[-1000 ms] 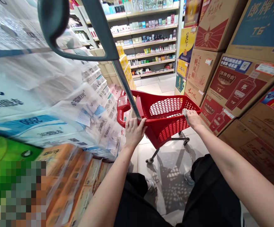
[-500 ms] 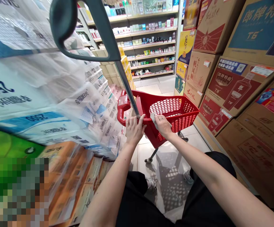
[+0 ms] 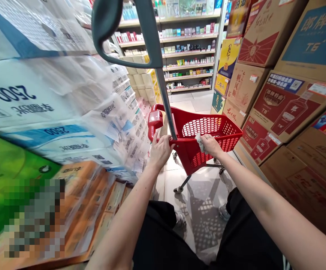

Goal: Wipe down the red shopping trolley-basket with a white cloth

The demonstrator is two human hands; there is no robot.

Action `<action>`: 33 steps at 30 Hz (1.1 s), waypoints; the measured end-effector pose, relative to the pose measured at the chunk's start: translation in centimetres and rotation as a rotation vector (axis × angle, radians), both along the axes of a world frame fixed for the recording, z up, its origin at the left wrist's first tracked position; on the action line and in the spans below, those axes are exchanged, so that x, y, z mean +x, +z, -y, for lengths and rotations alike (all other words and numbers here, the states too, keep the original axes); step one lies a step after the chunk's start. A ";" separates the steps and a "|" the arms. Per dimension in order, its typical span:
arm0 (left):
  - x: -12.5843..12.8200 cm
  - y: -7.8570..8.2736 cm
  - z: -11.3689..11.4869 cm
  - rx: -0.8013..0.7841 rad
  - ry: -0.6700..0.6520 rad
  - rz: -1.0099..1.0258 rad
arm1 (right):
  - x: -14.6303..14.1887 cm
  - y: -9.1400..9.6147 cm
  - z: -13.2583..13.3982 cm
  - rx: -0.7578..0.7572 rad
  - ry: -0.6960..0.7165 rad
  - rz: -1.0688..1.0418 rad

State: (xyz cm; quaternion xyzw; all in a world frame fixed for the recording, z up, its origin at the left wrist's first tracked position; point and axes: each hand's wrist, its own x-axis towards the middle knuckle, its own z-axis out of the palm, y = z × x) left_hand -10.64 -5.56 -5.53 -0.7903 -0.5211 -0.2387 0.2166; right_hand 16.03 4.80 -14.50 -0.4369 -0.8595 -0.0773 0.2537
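A red plastic shopping cart [image 3: 222,129] stands on the tiled aisle floor in front of me. A grey pole [image 3: 167,101] rises from its near rim to a grey loop handle [image 3: 109,26] close to the camera. My left hand [image 3: 160,149] is closed on the cart's near rim at the foot of that pole. My right hand [image 3: 211,145] presses a small grey-white cloth [image 3: 199,141] against the same rim, further right. The basket looks empty.
Wrapped packs of tissue paper [image 3: 67,97] are stacked high on the left. Brown cardboard liquor cartons [image 3: 286,97] line the right. Shelves of small goods [image 3: 185,48] close off the far end of the aisle. My black-trousered legs [image 3: 208,240] show below.
My right hand with the cloth slid from the cart's far right rim to the near rim beside my left hand, then back right a little. The view shifted slightly.
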 end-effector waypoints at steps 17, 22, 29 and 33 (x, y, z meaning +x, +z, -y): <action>1.2 0.3 0.3 -0.005 0.165 -0.095 | -7.7 3.7 4.4 0.021 0.111 -0.210; 1.1 0.4 0.4 -0.001 0.149 -0.097 | -10.1 5.0 5.3 0.037 0.200 -0.261; 0.6 0.6 -0.2 -0.014 0.152 -0.155 | -5.0 1.8 2.9 0.040 0.097 -0.187; 0.7 0.7 -0.4 -0.011 0.160 -0.154 | 0.9 -0.6 0.8 -0.011 -0.068 -0.131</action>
